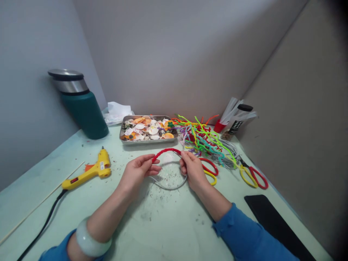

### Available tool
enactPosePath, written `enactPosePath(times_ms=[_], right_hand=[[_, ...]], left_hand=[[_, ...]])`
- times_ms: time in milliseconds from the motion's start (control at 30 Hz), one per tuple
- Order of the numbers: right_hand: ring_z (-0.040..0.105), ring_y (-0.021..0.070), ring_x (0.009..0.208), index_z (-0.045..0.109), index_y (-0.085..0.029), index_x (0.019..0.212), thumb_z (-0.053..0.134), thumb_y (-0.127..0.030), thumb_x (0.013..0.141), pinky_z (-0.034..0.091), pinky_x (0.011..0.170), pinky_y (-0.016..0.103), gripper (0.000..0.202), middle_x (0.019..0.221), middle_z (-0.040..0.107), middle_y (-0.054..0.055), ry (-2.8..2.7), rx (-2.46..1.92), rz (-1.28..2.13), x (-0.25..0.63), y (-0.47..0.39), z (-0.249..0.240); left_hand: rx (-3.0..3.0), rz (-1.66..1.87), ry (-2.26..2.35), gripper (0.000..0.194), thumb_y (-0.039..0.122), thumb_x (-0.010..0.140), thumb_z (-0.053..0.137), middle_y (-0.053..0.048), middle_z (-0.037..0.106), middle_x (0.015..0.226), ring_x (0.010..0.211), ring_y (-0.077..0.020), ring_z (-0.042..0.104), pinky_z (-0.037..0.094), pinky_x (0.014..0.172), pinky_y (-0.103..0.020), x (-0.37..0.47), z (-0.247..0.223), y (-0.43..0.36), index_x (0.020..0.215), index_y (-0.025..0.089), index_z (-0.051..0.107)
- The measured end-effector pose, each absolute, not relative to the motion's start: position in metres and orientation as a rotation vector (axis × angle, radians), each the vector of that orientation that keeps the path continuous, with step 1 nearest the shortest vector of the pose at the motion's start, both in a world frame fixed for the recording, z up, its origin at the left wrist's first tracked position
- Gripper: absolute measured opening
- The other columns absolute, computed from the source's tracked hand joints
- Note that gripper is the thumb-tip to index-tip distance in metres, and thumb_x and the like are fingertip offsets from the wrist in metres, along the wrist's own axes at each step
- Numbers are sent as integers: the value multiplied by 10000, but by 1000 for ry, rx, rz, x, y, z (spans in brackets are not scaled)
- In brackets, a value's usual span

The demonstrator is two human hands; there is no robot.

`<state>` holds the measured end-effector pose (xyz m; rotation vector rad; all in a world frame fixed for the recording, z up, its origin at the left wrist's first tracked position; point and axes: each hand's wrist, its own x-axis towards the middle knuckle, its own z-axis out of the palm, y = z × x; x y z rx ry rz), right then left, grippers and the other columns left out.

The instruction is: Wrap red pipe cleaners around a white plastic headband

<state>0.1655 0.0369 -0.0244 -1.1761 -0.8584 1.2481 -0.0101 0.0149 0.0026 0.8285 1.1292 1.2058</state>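
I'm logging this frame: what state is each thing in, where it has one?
Left hand: pinching the red strand
Right hand: pinching the red strand
Red strand: arched between the hands
Grey wire: bowed downward
Glue gun: lying on its side; power unclear
Teal bottle: upright, capped
Metal tray: uncovered, filled with shells
Coloured strands: tangled
Jar: lidded

Center: wire hoop [170, 189] partly hidden by left hand [137, 169] and right hand [193, 172]; scissors [216, 170] partly behind latter. Lower left: cord [50, 214] cut off at bottom, stick [42, 203] at left edge. Lower right: black strip [274, 221] cut off. Jar label [236, 127], right, unreadable. Center specks [146, 218] too tiny.
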Motion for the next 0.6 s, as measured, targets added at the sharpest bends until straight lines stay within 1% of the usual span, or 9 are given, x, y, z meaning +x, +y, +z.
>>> enactPosePath(times_ms=[67, 133, 200, 267, 333, 433, 500, 600], right_hand=[[294, 31, 317, 522, -177, 708, 621, -439, 724, 204, 318, 162, 280, 466, 446, -84, -885, -1178, 1280, 166, 37, -25], [299, 32, 313, 526, -171, 706, 603, -407, 732, 205, 315, 163, 249, 461, 452, -80, -899, -1179, 1300, 167, 38, -26], [318, 38, 313, 531, -171, 727, 578, -365, 737, 214, 309, 164, 200, 479, 480, -72, -909, -1176, 1313, 168, 38, -26], [331, 45, 311, 532, -181, 770, 550, -344, 748, 226, 302, 164, 165, 501, 507, -69, -929, -1151, 1332, 167, 37, -25], [321, 46, 304, 539, -190, 808, 531, -367, 774, 218, 294, 163, 181, 499, 504, -75, -991, -1126, 1343, 166, 35, -25], [278, 42, 290, 561, -186, 830, 524, -439, 803, 179, 286, 158, 257, 451, 449, -90, -1093, -1124, 1335, 163, 32, -23], [254, 39, 284, 567, -184, 836, 533, -462, 801, 165, 287, 156, 282, 426, 414, -100, -1081, -1124, 1347, 162, 30, -23], [231, 37, 278, 568, -179, 828, 550, -470, 790, 162, 284, 157, 294, 407, 392, -106, -1004, -1118, 1383, 161, 30, -22]], left_hand=[[811, 1238, 1102, 253, 97, 772, 626, -151, 710, 888, 638, -161, 688, 576, 587, -253, -11, 2, 15, 1021, 83, 584], [797, 1253, 1091, 260, 121, 776, 636, -137, 715, 834, 649, -169, 691, 576, 582, -251, -12, 2, 16, 1024, 93, 565], [784, 1273, 1104, 214, 142, 777, 645, -119, 715, 771, 645, -167, 690, 570, 566, -235, -12, 2, 17, 970, 98, 567], [781, 1300, 1125, 168, 159, 767, 661, -110, 716, 758, 631, -156, 685, 561, 552, -219, -12, 1, 18, 897, 102, 571], [787, 1318, 1143, 162, 180, 754, 679, -106, 719, 764, 619, -145, 679, 555, 551, -211, -13, 0, 18, 848, 104, 572], [797, 1319, 1150, 164, 196, 754, 680, -101, 718, 750, 612, -136, 675, 552, 564, -208, -13, 0, 19, 836, 99, 577], [791, 1315, 1122, 145, 191, 770, 661, -104, 721, 776, 629, -137, 678, 555, 578, -213, -12, 1, 19, 852, 93, 591], [790, 1300, 1055, 147, 161, 793, 624, -123, 723, 882, 695, -156, 691, 568, 614, -238, -12, 4, 18, 921, 89, 619]])
